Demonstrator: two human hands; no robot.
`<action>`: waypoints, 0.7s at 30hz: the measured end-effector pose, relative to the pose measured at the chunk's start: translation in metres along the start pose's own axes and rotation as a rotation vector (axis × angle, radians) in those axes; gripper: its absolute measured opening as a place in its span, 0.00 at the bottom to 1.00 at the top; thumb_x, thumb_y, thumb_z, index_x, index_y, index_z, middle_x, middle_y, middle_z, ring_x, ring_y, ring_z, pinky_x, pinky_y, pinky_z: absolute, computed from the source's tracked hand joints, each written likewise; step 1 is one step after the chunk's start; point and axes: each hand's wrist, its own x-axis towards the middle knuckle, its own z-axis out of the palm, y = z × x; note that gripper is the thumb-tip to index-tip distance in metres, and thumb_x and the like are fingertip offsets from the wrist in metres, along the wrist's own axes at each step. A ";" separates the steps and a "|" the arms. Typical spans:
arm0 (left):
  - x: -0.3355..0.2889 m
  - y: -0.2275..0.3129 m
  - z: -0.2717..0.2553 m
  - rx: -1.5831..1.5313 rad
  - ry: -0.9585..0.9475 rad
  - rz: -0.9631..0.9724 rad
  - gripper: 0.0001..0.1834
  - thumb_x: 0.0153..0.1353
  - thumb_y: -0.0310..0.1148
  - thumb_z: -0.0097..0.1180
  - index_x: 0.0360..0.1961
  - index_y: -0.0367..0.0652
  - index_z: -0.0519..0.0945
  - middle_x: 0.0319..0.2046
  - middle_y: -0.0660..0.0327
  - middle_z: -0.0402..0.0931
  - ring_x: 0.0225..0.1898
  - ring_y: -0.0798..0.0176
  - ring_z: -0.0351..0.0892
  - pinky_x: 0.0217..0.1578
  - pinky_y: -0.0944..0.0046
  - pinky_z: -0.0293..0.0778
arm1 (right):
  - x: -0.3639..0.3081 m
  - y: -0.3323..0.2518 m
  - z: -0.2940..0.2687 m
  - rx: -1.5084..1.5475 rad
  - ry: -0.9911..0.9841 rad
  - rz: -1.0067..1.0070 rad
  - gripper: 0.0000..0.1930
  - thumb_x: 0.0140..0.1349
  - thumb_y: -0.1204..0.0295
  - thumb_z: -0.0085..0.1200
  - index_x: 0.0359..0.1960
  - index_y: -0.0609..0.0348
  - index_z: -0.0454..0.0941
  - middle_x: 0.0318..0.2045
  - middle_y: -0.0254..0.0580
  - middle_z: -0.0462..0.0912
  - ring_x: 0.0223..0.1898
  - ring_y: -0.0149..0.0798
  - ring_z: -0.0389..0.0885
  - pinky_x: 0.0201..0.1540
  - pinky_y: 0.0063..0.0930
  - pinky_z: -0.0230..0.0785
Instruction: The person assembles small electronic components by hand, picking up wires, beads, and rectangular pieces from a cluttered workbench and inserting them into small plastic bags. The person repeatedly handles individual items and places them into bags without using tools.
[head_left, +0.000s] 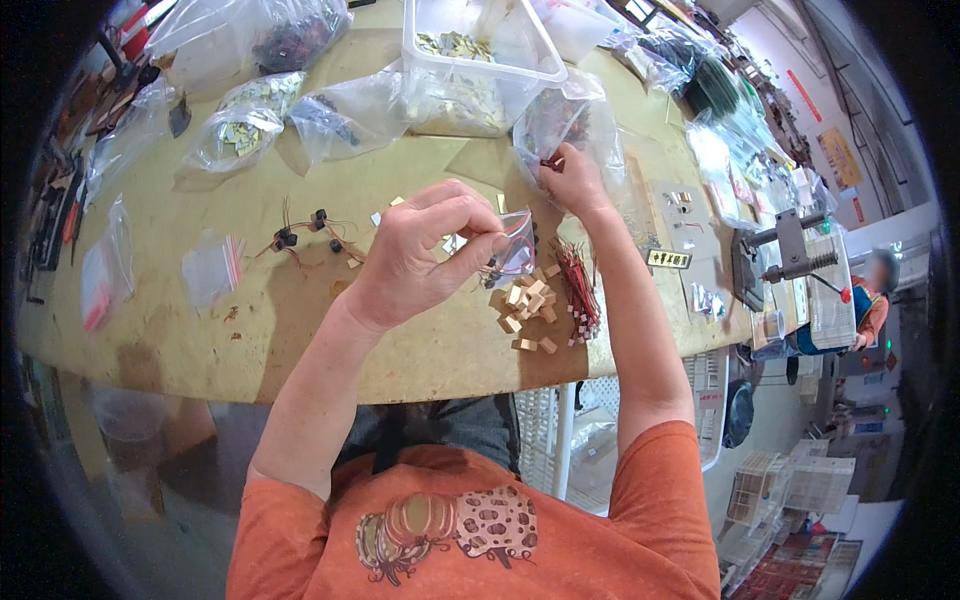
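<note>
My left hand [425,250] is closed in a pinch on the edge of a small clear zip bag [519,243]. Something with a thin red wire shows inside that bag. My right hand [575,182] reaches farther, to the mouth of a larger clear plastic bag [600,140] that holds dark red parts. Its fingers are pinched together at the bag's opening; what lies between them is too small to make out. Below the hands are a heap of small wooden-coloured blocks [528,300] and a bundle of red wires [578,285] with white connectors.
A clear plastic bin [485,70] of yellowish pieces stands at the back. Bags of parts [245,125] line the far left. Black components with wires [300,236] and flat zip bags [212,270] lie leftward. A small hand press [790,250] stands right; another person [872,310] is beyond.
</note>
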 end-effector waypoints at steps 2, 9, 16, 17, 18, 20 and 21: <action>-0.001 -0.001 0.002 0.010 -0.003 0.021 0.05 0.57 0.19 0.66 0.31 0.37 0.81 0.33 0.60 0.81 0.35 0.65 0.80 0.38 0.66 0.76 | 0.003 0.013 0.005 -0.020 0.014 -0.028 0.18 0.59 0.63 0.64 0.43 0.66 0.81 0.35 0.49 0.88 0.35 0.51 0.87 0.40 0.44 0.78; -0.001 -0.002 0.000 0.000 0.010 0.009 0.05 0.57 0.19 0.66 0.31 0.36 0.81 0.33 0.60 0.81 0.35 0.64 0.81 0.37 0.65 0.76 | 0.000 0.021 -0.020 1.061 -0.073 0.449 0.15 0.71 0.66 0.57 0.46 0.70 0.80 0.38 0.42 0.87 0.31 0.26 0.85 0.25 0.14 0.73; 0.000 -0.001 -0.001 -0.003 -0.003 0.006 0.05 0.57 0.19 0.66 0.31 0.36 0.81 0.32 0.60 0.80 0.34 0.65 0.80 0.37 0.66 0.75 | -0.006 0.017 -0.036 1.705 -0.232 0.712 0.30 0.80 0.54 0.30 0.59 0.78 0.65 0.55 0.67 0.75 0.54 0.56 0.80 0.51 0.42 0.82; 0.001 0.000 -0.001 -0.012 -0.005 0.010 0.05 0.57 0.19 0.66 0.31 0.36 0.81 0.32 0.60 0.80 0.34 0.65 0.80 0.37 0.66 0.75 | -0.009 0.021 -0.038 1.708 -0.250 0.672 0.31 0.80 0.54 0.28 0.60 0.78 0.62 0.56 0.69 0.74 0.56 0.59 0.79 0.54 0.45 0.80; 0.001 0.000 0.000 -0.014 -0.005 0.010 0.05 0.57 0.19 0.66 0.31 0.36 0.81 0.32 0.60 0.80 0.34 0.65 0.80 0.37 0.66 0.75 | -0.012 0.022 -0.039 1.712 -0.271 0.634 0.32 0.80 0.53 0.26 0.62 0.79 0.60 0.58 0.71 0.72 0.57 0.63 0.77 0.58 0.48 0.78; 0.001 -0.001 0.001 -0.015 -0.003 0.011 0.04 0.57 0.20 0.66 0.31 0.36 0.81 0.33 0.60 0.80 0.34 0.65 0.80 0.37 0.66 0.75 | -0.017 0.023 -0.040 1.694 -0.285 0.597 0.32 0.80 0.53 0.26 0.61 0.79 0.62 0.58 0.72 0.72 0.57 0.63 0.77 0.59 0.49 0.77; 0.001 0.000 0.001 -0.015 -0.007 0.005 0.04 0.57 0.20 0.66 0.31 0.37 0.81 0.33 0.60 0.80 0.34 0.65 0.80 0.37 0.66 0.76 | -0.020 0.023 -0.040 1.686 -0.292 0.577 0.32 0.80 0.53 0.26 0.60 0.79 0.63 0.58 0.72 0.73 0.58 0.63 0.77 0.59 0.50 0.77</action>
